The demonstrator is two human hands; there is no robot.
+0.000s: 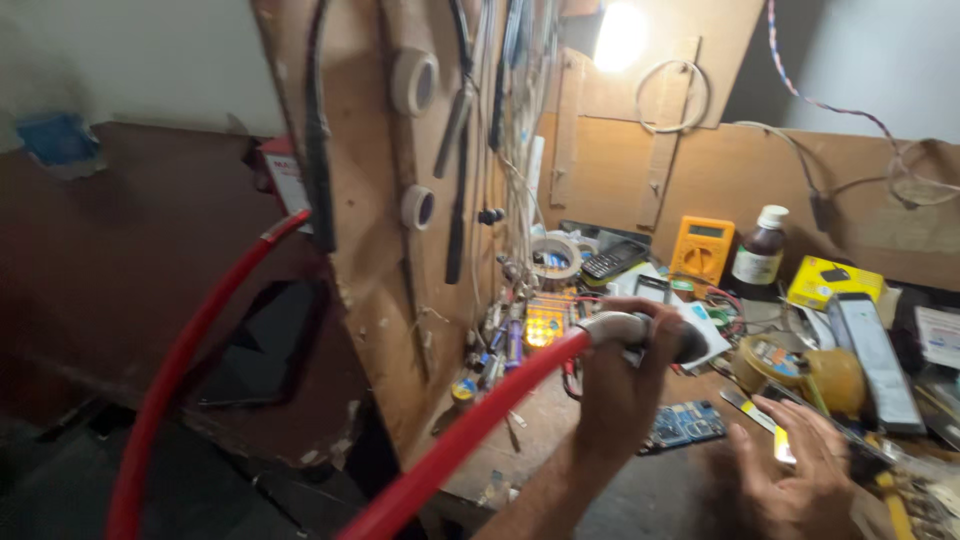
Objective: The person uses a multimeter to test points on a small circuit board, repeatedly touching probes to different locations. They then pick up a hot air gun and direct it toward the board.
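My left hand (622, 392) is closed round a tool handle with a dark tip (690, 345) and a grey metal collar (612, 328). A thick red hose (200, 340) runs from the collar down to the lower left and loops back up to the wooden panel. The tool hangs just above a blue circuit board (690, 422) on the bench. My right hand (800, 470) is at the lower right, palm down with fingers spread. It holds nothing and rests beside a small yellow and white strip (782, 446).
An upright wooden panel (370, 200) hung with tape rolls (415, 82) and cables stands at the left. The cluttered bench holds a yellow multimeter (702, 248), a brown bottle (760, 250), a yellow box (835, 282), a keypad phone (612, 260) and a round yellow object (835, 380). A lamp (620, 35) glares above.
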